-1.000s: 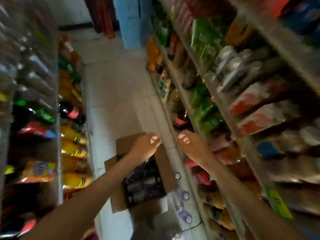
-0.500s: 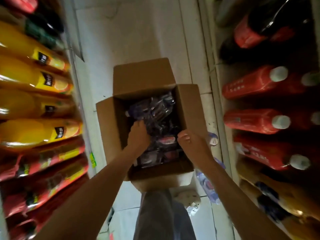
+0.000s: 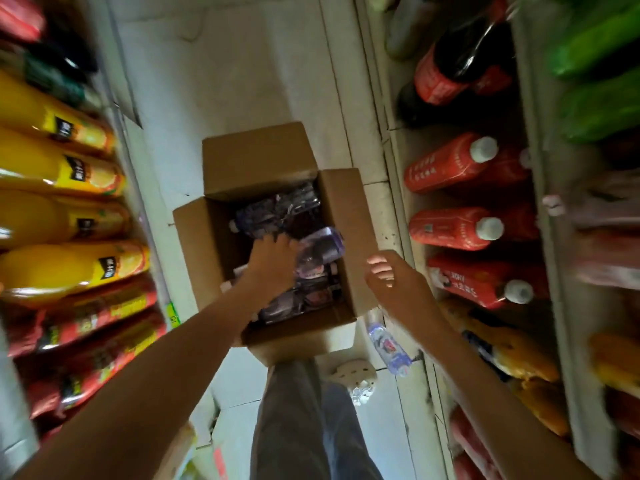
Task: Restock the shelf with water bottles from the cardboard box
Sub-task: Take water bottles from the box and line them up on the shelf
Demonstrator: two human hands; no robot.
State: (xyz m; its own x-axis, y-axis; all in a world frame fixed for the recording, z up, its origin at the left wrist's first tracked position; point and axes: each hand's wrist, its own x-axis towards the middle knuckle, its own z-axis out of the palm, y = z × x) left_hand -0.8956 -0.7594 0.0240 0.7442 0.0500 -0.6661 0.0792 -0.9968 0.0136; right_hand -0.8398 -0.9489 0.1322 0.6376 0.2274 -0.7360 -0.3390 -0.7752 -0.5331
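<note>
An open cardboard box (image 3: pixel 346 216) stands on the aisle floor below me, with several clear water bottles lying in it. My left hand (image 3: pixel 272 265) is down inside the box, shut on a water bottle (image 3: pixel 320 249) that tilts up out of the pile. My right hand (image 3: pixel 389 277) hovers over the box's right flap, fingers loosely curled and holding nothing. Another water bottle (image 3: pixel 389 348) lies on the floor at the foot of the right shelf.
Shelves close in on both sides: yellow juice bottles (image 3: pixel 65 206) on the left, red bottles (image 3: pixel 457 230) and a dark cola bottle (image 3: pixel 453 64) on the right. My legs (image 3: pixel 304 417) and a pale shoe (image 3: pixel 355 375) are just behind the box. Pale tiled floor (image 3: pixel 225 71) runs ahead.
My left hand has closed on a bottle and lifted its end out of the pile. My right hand has come up out of the box and moved right, over the flap.
</note>
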